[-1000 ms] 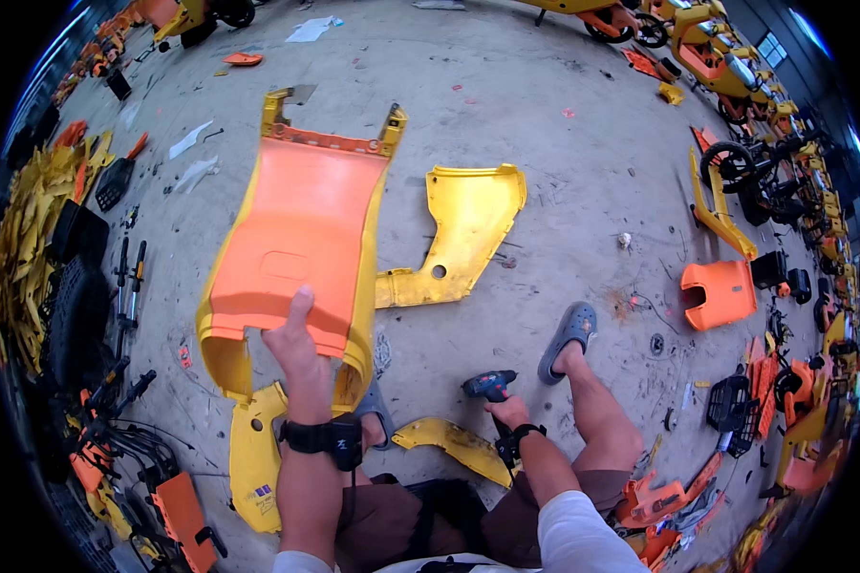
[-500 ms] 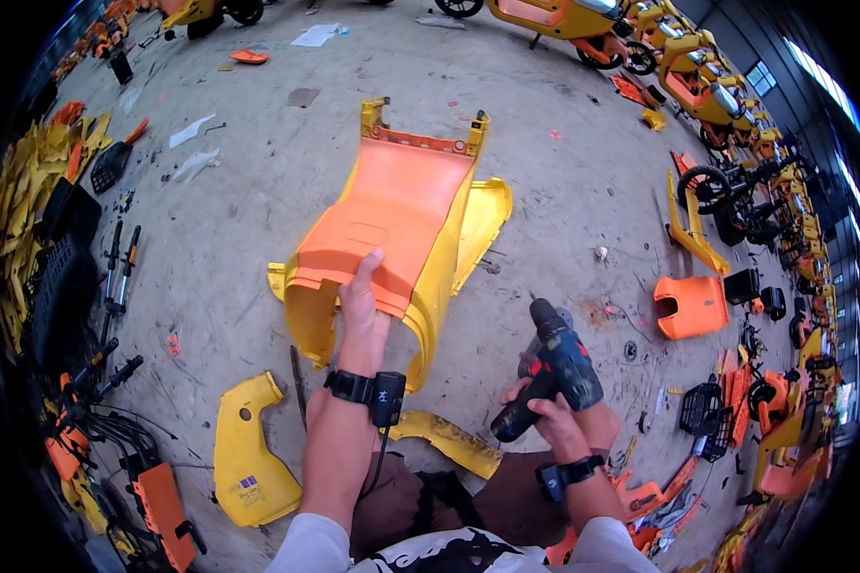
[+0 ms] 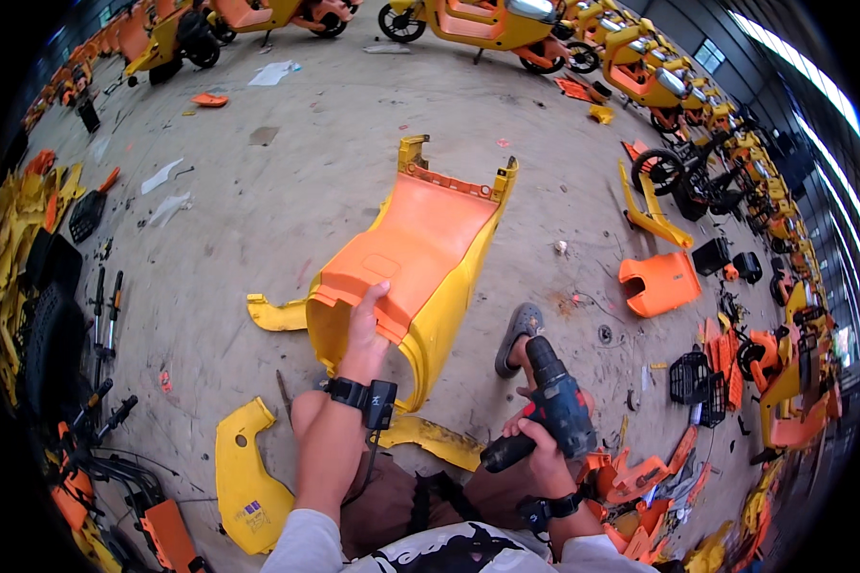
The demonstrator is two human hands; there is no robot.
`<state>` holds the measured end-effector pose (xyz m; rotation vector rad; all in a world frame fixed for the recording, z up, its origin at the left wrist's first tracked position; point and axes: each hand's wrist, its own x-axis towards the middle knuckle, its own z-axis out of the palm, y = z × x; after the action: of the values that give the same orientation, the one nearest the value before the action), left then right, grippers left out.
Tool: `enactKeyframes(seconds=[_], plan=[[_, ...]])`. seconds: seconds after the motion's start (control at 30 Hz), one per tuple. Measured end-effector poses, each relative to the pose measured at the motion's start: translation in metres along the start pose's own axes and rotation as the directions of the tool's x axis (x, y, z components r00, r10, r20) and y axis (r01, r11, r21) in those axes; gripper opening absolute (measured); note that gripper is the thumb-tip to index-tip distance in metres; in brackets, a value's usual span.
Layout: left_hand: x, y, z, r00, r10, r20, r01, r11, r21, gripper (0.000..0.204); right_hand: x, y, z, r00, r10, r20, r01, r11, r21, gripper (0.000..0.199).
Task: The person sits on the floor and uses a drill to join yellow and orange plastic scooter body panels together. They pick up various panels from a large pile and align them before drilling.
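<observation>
Orange-and-yellow trough-shaped plastic shell (image 3: pixel 403 256): directly in front of you.
Left hand (image 3: pixel 364 323): pinches the shell's near edge, your thumb on top, other fingers hidden beneath.
Right hand (image 3: pixel 545 447): wrapped round the dark pistol-shaped power drill (image 3: pixel 566 413), right of the shell; you cannot make out its trigger.
Yellow bent plastic panel (image 3: pixel 277 316): sticks out left of the shell, which hides its other end from you.

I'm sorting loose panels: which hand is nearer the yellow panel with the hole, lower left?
The left hand: it grips the orange-and-yellow shell, ahead and to the right of the yellow panel. The right hand holds the drill farther off to its right.
</observation>
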<state>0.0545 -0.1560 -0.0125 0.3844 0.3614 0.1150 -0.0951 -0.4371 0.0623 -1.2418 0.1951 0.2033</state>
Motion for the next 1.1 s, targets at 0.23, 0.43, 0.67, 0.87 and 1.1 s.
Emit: enactKeyframes(seconds=[0.23,0.43,0.67,0.87,1.1], plan=[[-0.036,0.008,-0.008,0.971,-0.134,0.197,0.120,0.989,0.082,0.063,-0.004,-0.028,-0.020,0.989,-0.037,-0.143,0.043,0.998,0.039,0.052],[-0.066,0.005,-0.012,0.975,-0.183,0.128,0.148,0.959,0.241,0.063,-0.018,-0.016,-0.038,0.992,-0.056,-0.114,0.052,0.998,-0.036,0.052],[-0.069,0.001,-0.028,0.972,-0.193,0.131,0.128,0.911,0.392,0.059,-0.028,0.003,-0.042,0.973,-0.016,-0.231,0.025,0.999,0.033,0.021],[-0.068,0.002,-0.035,0.980,-0.165,0.107,0.099,0.883,0.458,0.059,-0.028,0.011,-0.043,0.957,-0.019,-0.291,0.051,0.993,0.102,0.010],[-0.074,0.013,-0.043,0.967,-0.199,0.160,0.113,0.896,0.430,0.066,0.004,-0.010,-0.081,0.940,-0.155,-0.305,0.160,0.987,-0.008,0.052]])
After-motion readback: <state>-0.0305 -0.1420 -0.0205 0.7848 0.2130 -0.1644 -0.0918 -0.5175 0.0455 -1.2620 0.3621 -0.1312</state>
